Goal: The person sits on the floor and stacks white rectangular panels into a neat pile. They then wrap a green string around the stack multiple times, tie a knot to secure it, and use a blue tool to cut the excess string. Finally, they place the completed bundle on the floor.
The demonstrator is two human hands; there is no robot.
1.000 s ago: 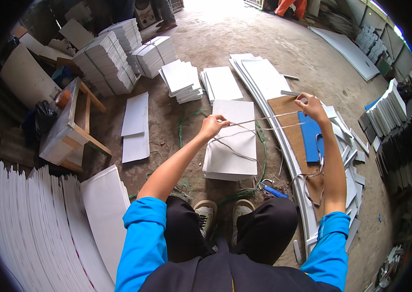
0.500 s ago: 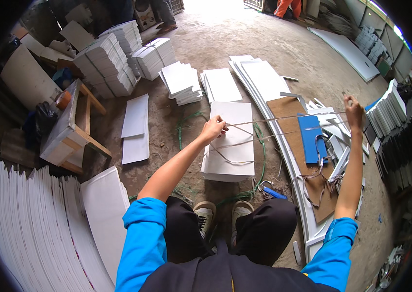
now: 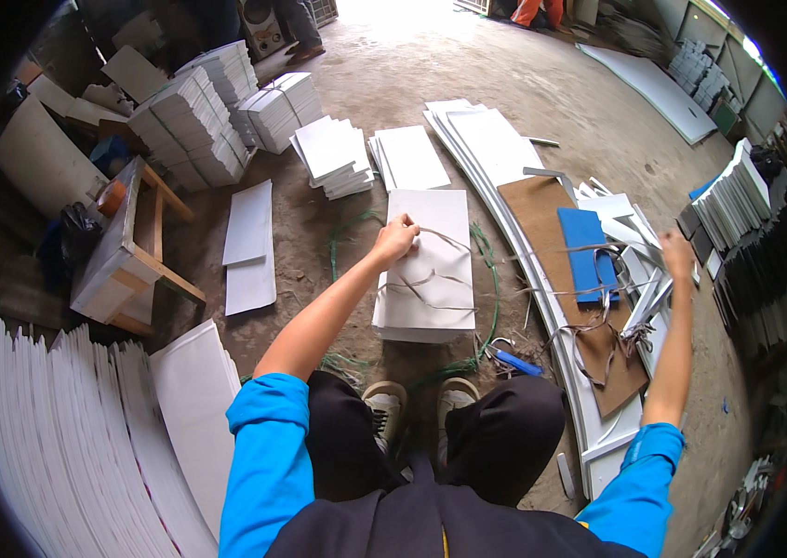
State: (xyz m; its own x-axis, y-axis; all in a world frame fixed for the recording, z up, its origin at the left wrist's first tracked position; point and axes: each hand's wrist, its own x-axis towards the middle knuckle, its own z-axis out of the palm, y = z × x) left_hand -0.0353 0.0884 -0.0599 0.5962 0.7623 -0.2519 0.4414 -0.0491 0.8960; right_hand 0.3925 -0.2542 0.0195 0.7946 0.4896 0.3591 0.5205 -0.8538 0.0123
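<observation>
A neat stack of white sheets [image 3: 440, 209] lies on the floor in front of my feet. Over its top run loose loops of greyish-brown cord [image 3: 449, 308]. My left hand [image 3: 397, 242] presses at the stack's upper left, its fingers pinched on the cord. Far out to the right, my right hand [image 3: 678, 255] is closed on a length of the same cord, which stretches back toward the stack; motion blurs the fingers. Green string [image 3: 489, 244] lies on the floor around the stack. A blue-handled tool [image 3: 516, 363] sits near its lower right corner.
Right of the stack are long white boards [image 3: 542, 321], a brown board [image 3: 535, 200], a blue panel [image 3: 581, 253] and tangled cord [image 3: 635, 340]. More white stacks [image 3: 330, 153] stand ahead. A wooden bench [image 3: 124, 244] and upright sheets [image 3: 49, 418] are at left.
My right hand has moved lower, and the cord between the hands has slackened and dropped. My left hand stays at the stack's upper left. The whole view has shifted slightly.
</observation>
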